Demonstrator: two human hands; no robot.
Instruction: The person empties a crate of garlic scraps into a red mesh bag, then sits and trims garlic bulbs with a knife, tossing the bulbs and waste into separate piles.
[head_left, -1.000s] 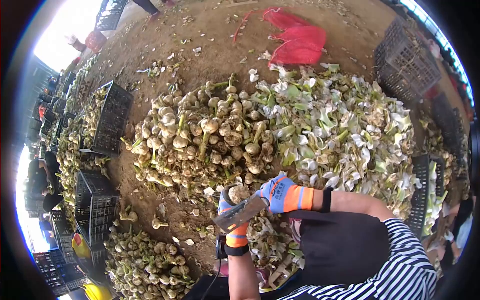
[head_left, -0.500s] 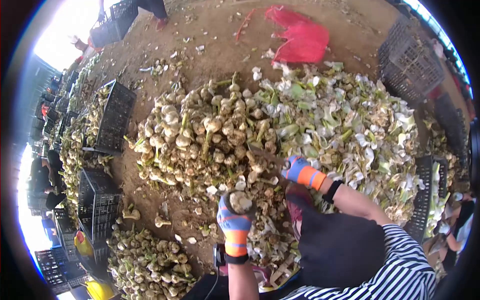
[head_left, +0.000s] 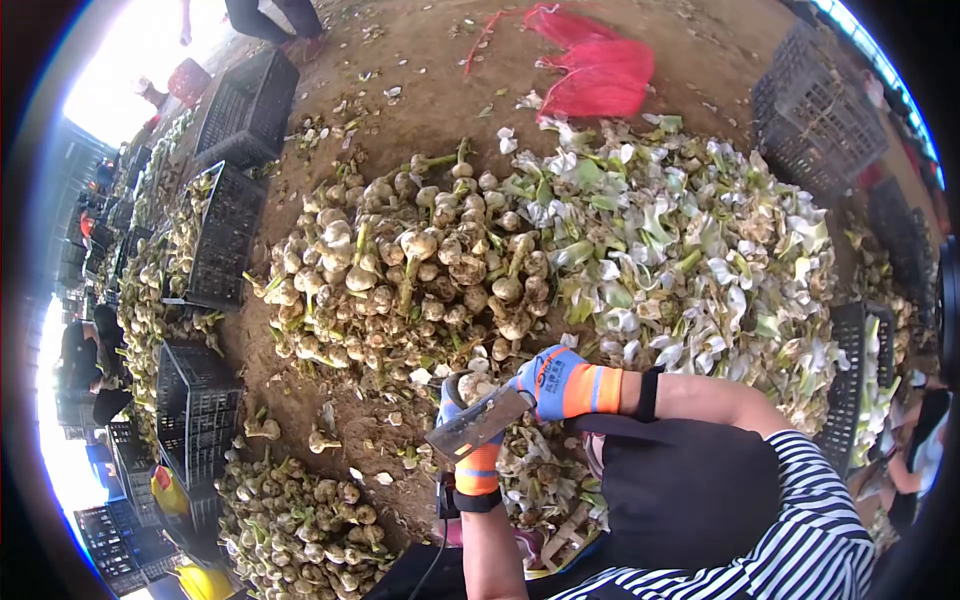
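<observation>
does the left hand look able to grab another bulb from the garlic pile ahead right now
Probably not: the left hand already holds a bulb, and the knife in the right hand crosses in front of it. Nothing visible blocks the garlic pile itself.

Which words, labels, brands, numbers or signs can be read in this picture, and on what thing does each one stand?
No text can be read with certainty.
Glove on the right hand: dark printed marks on the back, too small and blurred to read.
Glove on the left hand: partly behind the blade; no lettering can be made out.
Blade, red netting and near black crate: no readable text.
</observation>
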